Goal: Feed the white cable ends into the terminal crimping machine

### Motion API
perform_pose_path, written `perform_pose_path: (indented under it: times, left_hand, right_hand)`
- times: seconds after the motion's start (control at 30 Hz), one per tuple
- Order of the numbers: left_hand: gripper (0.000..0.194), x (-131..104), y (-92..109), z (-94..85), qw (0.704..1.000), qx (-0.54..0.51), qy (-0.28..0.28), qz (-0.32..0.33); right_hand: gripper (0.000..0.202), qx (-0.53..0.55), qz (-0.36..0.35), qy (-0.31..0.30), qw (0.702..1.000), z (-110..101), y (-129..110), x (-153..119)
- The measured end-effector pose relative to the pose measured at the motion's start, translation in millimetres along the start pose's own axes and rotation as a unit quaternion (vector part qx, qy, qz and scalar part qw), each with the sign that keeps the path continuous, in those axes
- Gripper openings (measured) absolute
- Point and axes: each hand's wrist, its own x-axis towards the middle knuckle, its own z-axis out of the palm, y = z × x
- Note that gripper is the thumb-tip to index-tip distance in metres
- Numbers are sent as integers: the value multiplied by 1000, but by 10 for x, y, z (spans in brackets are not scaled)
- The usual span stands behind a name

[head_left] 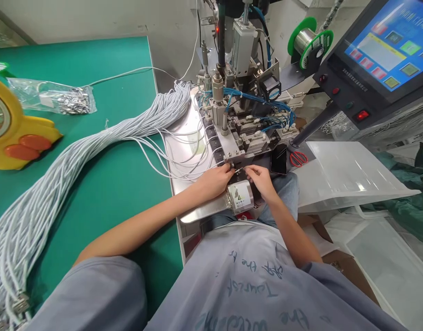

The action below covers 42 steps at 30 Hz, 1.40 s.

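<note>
My left hand [216, 180] is at the front edge of the metal machine [232, 145], its fingers pinched at the end of a white cable. Just to its right, my right hand [261, 180] has thumb and fingertips pressed together near a small part between the two hands, too small to make out. Several white cables [152, 161] run from a large bundle [104, 142] to the front of the machine, beside my left hand. Below my hands is a metal box with a white label [241, 196].
A black phone [278, 159] and red scissors [298, 159] lie right of my hands. A screen [387, 50] and a solder spool [306, 41] stand at the upper right. On the green table [128, 59] are a bag of metal parts [73, 100] and a yellow object [21, 133].
</note>
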Motion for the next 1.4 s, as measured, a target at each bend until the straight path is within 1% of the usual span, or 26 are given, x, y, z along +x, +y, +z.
perform_pose_path:
  times: [0.17, 0.4, 0.5, 0.6, 0.83, 0.93, 1.13, 1.2, 1.3, 1.4]
  left_hand:
    - [41, -23, -53, 40, 1000, -20, 3, 9]
    - [56, -36, -58, 7, 998, -47, 6, 32]
    - [52, -43, -58, 8, 998, -44, 11, 42]
    - [50, -46, -60, 30, 999, -18, 16, 48]
    - [43, -35, -26, 36, 997, 44, 7, 63]
    - [41, -34, -12, 26, 996, 61, 0, 69]
    - [38, -37, -5, 37, 994, 77, 9, 76]
    - [37, -35, 0, 36, 994, 78, 6, 75]
    - [35, -38, 11, 9, 996, 66, 3, 59]
    - [32, -52, 17, -54, 997, 61, 1, 41]
  right_hand:
    - [26, 28, 43, -17, 999, 76, -69, 24]
    - [25, 9, 36, -47, 998, 61, -71, 70]
    - [25, -4, 20, -55, 998, 52, -45, 94]
    - [25, -5, 9, -55, 998, 49, -34, 107]
    - [23, -2, 69, -57, 996, 43, -70, 111]
    - [23, -4, 73, -60, 996, 49, -71, 112]
    - [28, 14, 68, -51, 996, 56, -104, 124]
    - [30, 5, 80, -60, 995, 57, -114, 138]
    - [31, -10, 100, -96, 990, 58, -98, 154]
    - [31, -18, 70, -129, 989, 61, -44, 162]
